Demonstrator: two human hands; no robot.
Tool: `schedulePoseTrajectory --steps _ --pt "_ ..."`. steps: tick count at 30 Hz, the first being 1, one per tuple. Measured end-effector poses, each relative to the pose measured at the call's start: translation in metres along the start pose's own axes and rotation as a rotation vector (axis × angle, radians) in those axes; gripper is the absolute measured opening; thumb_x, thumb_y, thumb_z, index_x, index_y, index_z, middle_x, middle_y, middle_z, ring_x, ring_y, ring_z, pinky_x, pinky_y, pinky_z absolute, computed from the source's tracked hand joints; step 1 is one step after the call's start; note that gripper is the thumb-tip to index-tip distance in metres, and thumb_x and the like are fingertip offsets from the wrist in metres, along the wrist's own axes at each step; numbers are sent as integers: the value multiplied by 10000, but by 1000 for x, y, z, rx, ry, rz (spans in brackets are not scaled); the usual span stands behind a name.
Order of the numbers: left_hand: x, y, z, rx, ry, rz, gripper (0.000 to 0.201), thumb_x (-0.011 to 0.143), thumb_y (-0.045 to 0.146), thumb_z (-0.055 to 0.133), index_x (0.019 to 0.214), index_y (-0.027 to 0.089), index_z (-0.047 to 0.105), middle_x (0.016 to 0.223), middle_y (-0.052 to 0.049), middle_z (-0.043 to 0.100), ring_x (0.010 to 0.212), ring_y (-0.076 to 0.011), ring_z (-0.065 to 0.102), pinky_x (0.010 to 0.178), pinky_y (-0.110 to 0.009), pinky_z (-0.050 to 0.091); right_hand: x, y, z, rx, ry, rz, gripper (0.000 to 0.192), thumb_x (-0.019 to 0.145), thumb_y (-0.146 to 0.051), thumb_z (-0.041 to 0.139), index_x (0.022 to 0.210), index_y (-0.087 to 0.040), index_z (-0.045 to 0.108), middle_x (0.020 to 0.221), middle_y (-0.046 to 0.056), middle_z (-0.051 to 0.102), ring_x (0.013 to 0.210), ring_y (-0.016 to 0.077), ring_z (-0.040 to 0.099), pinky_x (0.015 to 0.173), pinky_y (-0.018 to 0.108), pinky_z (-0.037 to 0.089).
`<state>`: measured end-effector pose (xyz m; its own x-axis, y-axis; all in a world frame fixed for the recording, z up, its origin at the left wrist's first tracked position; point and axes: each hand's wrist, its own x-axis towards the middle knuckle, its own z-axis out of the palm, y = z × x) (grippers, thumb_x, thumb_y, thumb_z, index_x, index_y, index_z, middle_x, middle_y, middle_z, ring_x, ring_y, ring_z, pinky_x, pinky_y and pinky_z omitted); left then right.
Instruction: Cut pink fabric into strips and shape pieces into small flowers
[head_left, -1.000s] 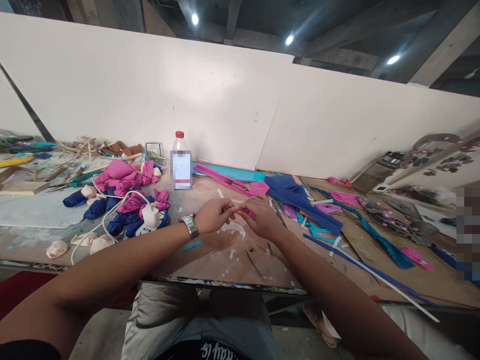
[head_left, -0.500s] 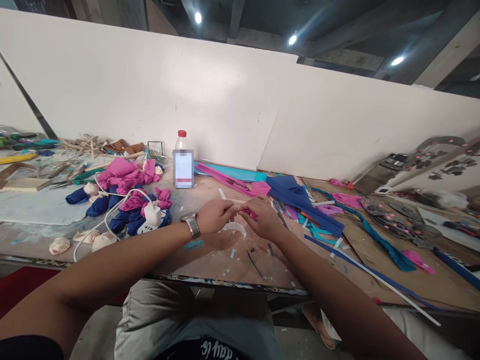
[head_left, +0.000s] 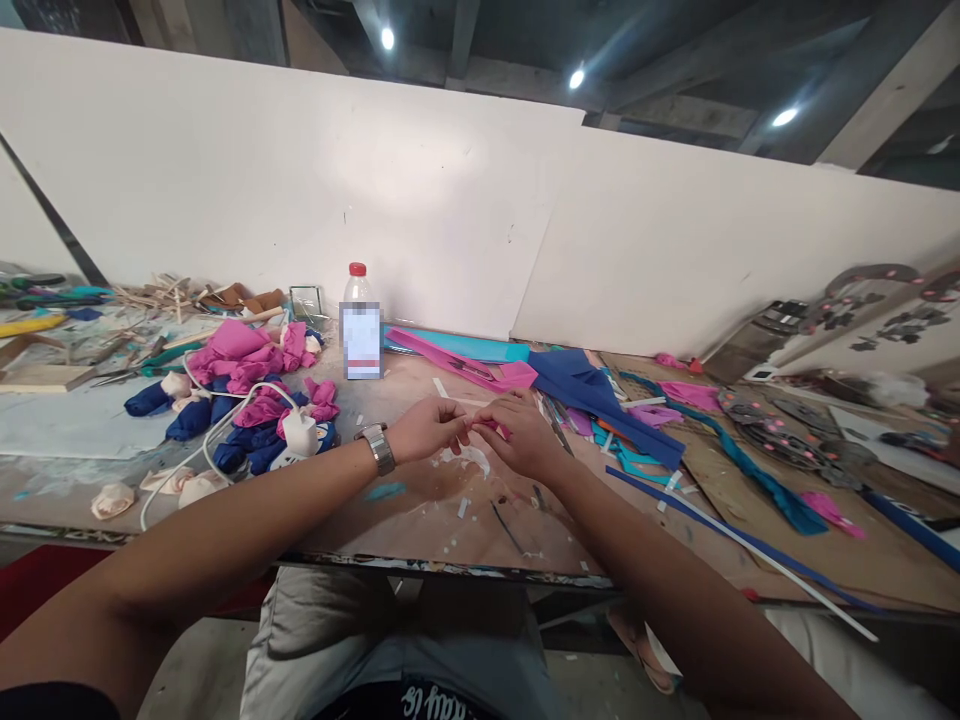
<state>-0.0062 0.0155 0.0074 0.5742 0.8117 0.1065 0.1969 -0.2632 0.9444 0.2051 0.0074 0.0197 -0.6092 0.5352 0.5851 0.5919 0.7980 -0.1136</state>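
Above the middle of the table, my two hands meet with their fingertips close together. A small folded pink piece (head_left: 502, 431), cloth or crepe paper, shows under the curled fingers of my right hand (head_left: 521, 437), which grips it. My left hand (head_left: 431, 430), with a metal watch on the wrist, pinches at the left end of that piece; its exact grip is partly hidden by the fingers. Beneath the hands a whitish smear marks the tabletop (head_left: 427, 530). Just behind them lie a long pink strip (head_left: 450, 362) and a dark blue folded sheet (head_left: 574, 385).
Pink, blue and cream bundles (head_left: 244, 355) lie at left with a white cable and plug (head_left: 300, 432). A red-capped bottle (head_left: 360, 285) stands by the white wall panel (head_left: 435, 200). At right are a teal strip (head_left: 750, 475), cardboard (head_left: 720, 510) and a thin white strip (head_left: 787, 575).
The view has shifted slightly. My hands stay together at the same place, with the fingertips drawn a little closer around the pink piece.
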Motion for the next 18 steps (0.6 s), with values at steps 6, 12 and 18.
schedulePoseTrajectory --steps 6,12,18 --pt "-9 8 2 572 183 190 336 980 413 470 798 182 632 730 -43 690 681 -166 629 639 -268 406 0 -1 -1 40 -43 35 147 975 -323 597 902 -214 664 857 23 750 820 197 657 894 396 313" --pt "-11 11 2 651 228 208 319 986 403 468 822 191 641 776 -38 719 688 -163 626 634 -268 385 1 -1 0 35 -33 80 211 987 -386 579 908 -220 683 865 39 761 822 203 663 894 405 317" --pt "-6 8 1 200 75 47 498 989 529 385 773 152 629 703 -57 701 623 -147 647 623 -259 460 0 0 0 23 -26 60 175 986 -368 591 931 -231 684 897 24 763 842 196 668 939 412 306"
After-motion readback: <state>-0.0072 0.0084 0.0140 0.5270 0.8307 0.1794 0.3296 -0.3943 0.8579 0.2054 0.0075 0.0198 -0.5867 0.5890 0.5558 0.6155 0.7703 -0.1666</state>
